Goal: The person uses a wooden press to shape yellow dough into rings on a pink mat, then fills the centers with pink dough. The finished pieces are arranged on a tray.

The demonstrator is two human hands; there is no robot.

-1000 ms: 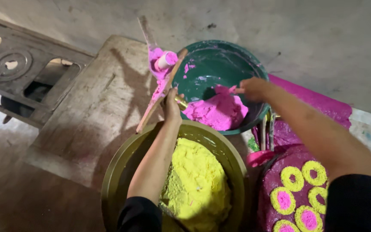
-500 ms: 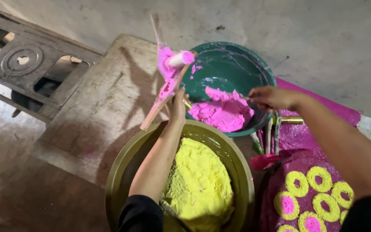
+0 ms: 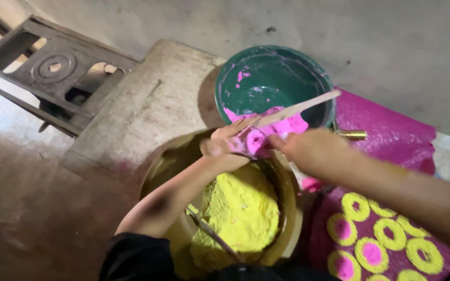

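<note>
Floor, brown and dusty, is seen in the lower left of the frame, and a grey wall is seen along the top. A flat stone slab is laid in the middle left, and a dark metal frame with a round pattern is seen in the upper left corner. A pink sheet is spread at the right side. On its lower right part, yellow rings with pink middles are laid close together.

A big brass bowl is placed at the bottom middle, and it is filled with yellow dough. A thin stick is stuck in the yellow dough. Just above it, a green bowl is set in the upper middle, and a lump of pink dough is kept at its lower edge.

The left hand is held over the far rim of the brass bowl, in the middle of the frame. It is cupped around a small pink dough piece. The right hand is closed on a flat wooden stick, which is pointed up to the right across the green bowl. The two hands are held right next to each other. A small brass tip is seen just beside the green bowl, on the pink sheet.
</note>
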